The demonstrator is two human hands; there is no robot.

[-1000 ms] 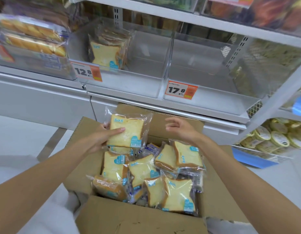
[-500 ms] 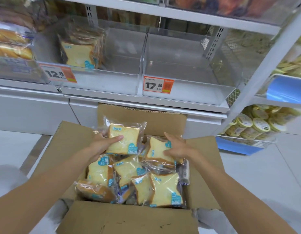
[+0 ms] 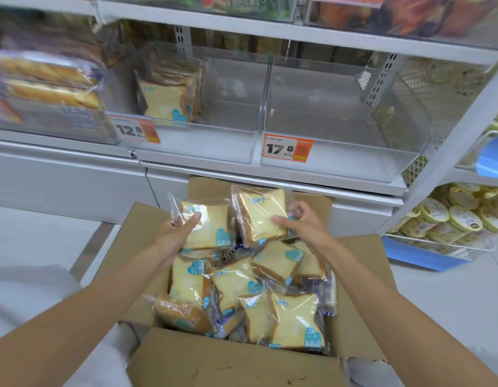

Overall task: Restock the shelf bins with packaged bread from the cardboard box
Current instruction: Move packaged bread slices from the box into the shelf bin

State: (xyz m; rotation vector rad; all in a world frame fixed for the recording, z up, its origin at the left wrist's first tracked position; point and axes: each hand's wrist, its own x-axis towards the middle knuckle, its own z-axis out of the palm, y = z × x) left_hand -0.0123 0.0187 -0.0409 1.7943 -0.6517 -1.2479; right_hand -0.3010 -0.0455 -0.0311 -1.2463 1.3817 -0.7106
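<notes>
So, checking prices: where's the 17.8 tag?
Head view, right of centre: the 17.8 tag is on the front of the empty right bin, above the cardboard box.

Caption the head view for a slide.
Left hand holds one bread pack, right hand another, over the box; above, one stocked bin, one empty bin.

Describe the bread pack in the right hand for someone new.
Find the cardboard box below the shelf. Above its far end each hand holds a bread pack. It is the tilted pack in the right hand, higher than the left pack.
</notes>
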